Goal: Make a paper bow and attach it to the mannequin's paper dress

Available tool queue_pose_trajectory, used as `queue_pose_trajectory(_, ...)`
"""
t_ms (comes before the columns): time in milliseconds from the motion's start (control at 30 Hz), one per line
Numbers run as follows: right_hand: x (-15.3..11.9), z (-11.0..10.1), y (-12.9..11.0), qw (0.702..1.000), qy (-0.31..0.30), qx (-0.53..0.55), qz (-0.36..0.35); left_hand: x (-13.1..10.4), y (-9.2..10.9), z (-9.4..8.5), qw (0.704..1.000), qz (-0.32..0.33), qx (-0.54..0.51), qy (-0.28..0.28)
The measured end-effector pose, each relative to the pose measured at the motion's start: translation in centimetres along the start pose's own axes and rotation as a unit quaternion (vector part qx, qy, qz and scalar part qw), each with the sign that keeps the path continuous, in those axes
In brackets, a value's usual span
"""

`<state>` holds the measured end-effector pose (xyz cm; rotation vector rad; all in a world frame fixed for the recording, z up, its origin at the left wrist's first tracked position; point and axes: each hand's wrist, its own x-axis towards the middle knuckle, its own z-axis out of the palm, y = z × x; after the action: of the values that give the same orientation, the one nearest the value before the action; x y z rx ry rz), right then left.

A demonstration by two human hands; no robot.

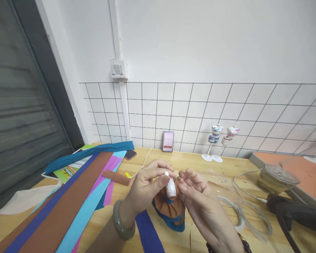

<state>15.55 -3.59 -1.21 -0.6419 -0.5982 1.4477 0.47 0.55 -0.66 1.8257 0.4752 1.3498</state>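
Observation:
A small white miniature dress form [171, 187] with a knob on top stands in front of me. It is dressed in gathered brown cloth [169, 210] with a blue band at the waist and a blue hem. My left hand [147, 182], with a jade-coloured bangle at its wrist, grips the form's upper part between thumb and fingers. On the other side, the thumb and forefinger of my right hand [200, 196] come together at the edge of the brown cloth. What they pinch, if anything, is too small to make out.
Long brown, blue and purple fabric strips [76, 196] cover the table's left side. Two more dress forms on stands [210, 140] are by the wall grid, right of a propped phone [168, 141]. Tape rolls [234, 212], a glue gun [292, 211] and a lidded tub [277, 179] are at right.

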Motion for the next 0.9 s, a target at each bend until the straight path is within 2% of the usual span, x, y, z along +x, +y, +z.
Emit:
queue_pose_trajectory(333, 0.08, -0.20, 0.21, 1.000, 0.000, -0.014, -0.005, 0.05, 0.07, -0.15, 0.999, 0.000, -0.028, -0.019)
queue_pose_trajectory(667, -0.04, -0.67, 0.31, 0.998, -0.047, -0.033, -0.006, 0.09, -0.24, -0.20, 1.000, -0.011, -0.025, 0.001)
queue_pose_trajectory(900, -0.06, -0.34, 0.59, 0.998, -0.016, -0.043, -0.032, 0.13, -0.37, -0.14, 1.000, -0.012, -0.014, 0.010)
